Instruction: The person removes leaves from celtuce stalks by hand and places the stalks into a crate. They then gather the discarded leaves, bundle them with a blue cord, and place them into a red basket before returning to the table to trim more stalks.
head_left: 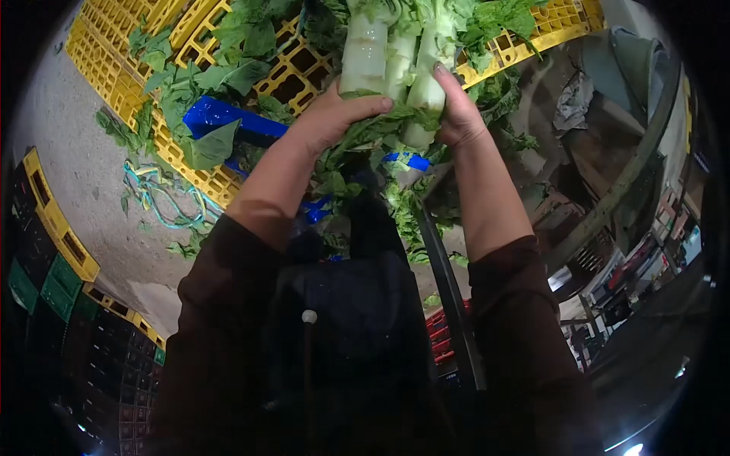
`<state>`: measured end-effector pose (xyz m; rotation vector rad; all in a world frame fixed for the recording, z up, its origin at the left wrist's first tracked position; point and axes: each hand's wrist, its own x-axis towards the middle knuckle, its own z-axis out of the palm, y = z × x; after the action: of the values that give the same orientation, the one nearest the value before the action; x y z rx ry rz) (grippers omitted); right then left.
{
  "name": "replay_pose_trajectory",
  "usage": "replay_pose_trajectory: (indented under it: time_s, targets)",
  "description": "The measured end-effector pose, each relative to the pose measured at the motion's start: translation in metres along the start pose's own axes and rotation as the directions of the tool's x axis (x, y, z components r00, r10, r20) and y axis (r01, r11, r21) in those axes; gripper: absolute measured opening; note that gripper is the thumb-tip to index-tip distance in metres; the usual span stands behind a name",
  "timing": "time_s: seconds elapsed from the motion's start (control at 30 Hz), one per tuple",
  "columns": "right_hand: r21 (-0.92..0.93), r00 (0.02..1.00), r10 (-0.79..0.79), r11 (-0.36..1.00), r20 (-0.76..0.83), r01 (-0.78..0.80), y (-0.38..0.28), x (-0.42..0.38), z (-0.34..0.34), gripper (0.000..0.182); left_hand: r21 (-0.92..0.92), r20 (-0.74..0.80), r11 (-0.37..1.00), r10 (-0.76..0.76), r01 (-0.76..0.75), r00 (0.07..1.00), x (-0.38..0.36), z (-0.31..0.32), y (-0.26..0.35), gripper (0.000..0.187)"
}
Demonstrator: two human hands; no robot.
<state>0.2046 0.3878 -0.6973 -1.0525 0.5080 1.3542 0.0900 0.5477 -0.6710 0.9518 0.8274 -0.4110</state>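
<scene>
**Two bare hands clamp a bunch of leafy greens above yellow crates**

Both hands press in on one bundle of greens, thick pale stalks side by side with dark leaves at either end. The left hand wraps the near side of the bundle, thumb laid across the stalks, its grip closed on the lower stems. The right hand presses flat against the far side, fingers stretched up along a white stalk. The bundle is held in the air, out in front of the person's dark sleeves, over the crates.

As I judge it, the risk lies in that flat right hand: it squeezes rather than encircles, so a loose stalk could slide out of the middle and drop. Hard pressure could also snap the crisp stems or bruise the leaves. Scattered leaves underfoot could make the floor slippery.

Beyond the hands lie yellow plastic crates with open lattice sides. Loose green leaves are strewn over them; whether anything sits inside, I cannot tell. A blue plastic piece rests among the leaves just below the left hand. On the grey concrete floor lies a tangle of pale green string. Dark stacked crates, green and black, stand at the lower left, their contents hidden.
</scene>
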Motion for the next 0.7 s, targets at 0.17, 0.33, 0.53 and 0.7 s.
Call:
replay_pose_trajectory:
  time_s: [0.17, 0.33, 0.53, 0.7]
  targets:
    - [-0.060, 0.998, 0.054, 0.997, -0.046, -0.057, 0.010, -0.039, 0.030, 0.063, -0.059, 0.062, 0.997, 0.058, -0.055, 0.996, -0.044, 0.001, 0.014, 0.059]
    - [0.188, 0.997, 0.075, 0.980, -0.017, -0.070, 0.078, -0.136, 0.093, 0.045, 0.059, -0.149, 0.993, -0.096, 0.105, 0.984, -0.177, 0.005, 0.010, 0.058]
    - [0.311, 0.970, 0.214, 0.920, 0.113, -0.239, 0.141, -0.247, 0.189, 0.041, -0.139, -0.180, 0.967, -0.235, 0.212, 0.955, -0.347, -0.004, 0.036, 0.063]
    - [0.287, 0.925, 0.292, 0.889, 0.243, -0.356, 0.133, -0.305, 0.252, 0.039, -0.104, -0.217, 0.965, -0.260, 0.242, 0.941, -0.435, -0.005, 0.071, 0.060]
